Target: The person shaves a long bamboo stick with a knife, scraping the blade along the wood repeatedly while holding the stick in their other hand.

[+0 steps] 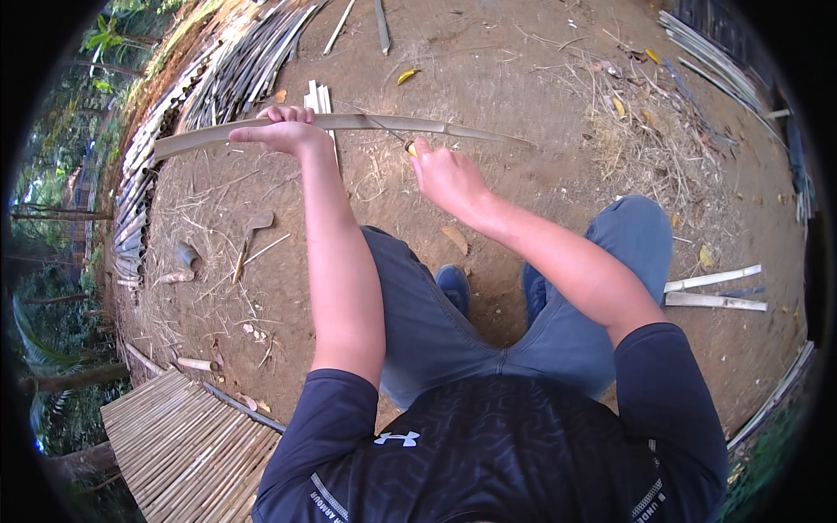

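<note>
A long, pale split bamboo strip [200, 135] stretches crosswise in front of me, its tapering end off to the right. My left hand [281, 131] is closed around it left of its middle. My right hand [446, 177] is a fist around the yellow handle of a thin-bladed knife [388, 132]. The narrow dark blade slants up and left across the strip, right of my left hand; whether its edge bites into the bamboo I cannot tell. Most of the handle is hidden by my fingers.
A hatchet-like tool [253, 228] lies on the dirt at left, near a short dark tube [187, 254]. Split bamboo [253, 65] is piled at the far left. A slatted bamboo panel [187, 444] lies near left, pale strips [715, 301] at right, shavings [649, 144] far right.
</note>
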